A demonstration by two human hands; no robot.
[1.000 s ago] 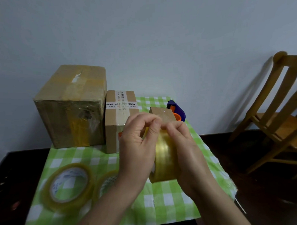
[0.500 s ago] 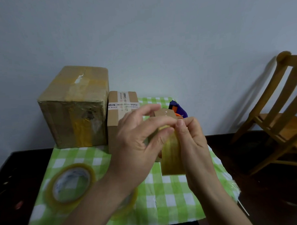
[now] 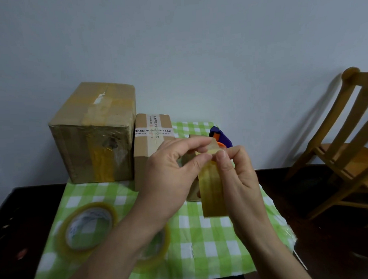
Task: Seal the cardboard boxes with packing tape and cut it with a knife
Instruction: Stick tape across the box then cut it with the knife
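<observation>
I hold a yellowish roll of packing tape (image 3: 212, 190) edge-on above the table. My right hand (image 3: 236, 179) grips the roll from the right. My left hand (image 3: 169, 177) pinches the tape's loose end (image 3: 212, 147) at the top of the roll, peeled a little way off. A big taped cardboard box (image 3: 93, 134) stands at the back left, a medium box (image 3: 152, 144) with a printed label beside it. A small box (image 3: 192, 193) is mostly hidden behind my hands. A purple and orange tool (image 3: 220, 138) lies behind it; I cannot tell whether it is the knife.
Two more tape rolls lie on the green checked tablecloth (image 3: 213, 242): one at the front left (image 3: 88, 228), one partly under my left forearm (image 3: 155, 251). A wooden chair (image 3: 350, 154) stands to the right. The table backs onto a white wall.
I have turned the roll edge-on and raised it slightly. My left fingers have lifted the tape's end off the roll.
</observation>
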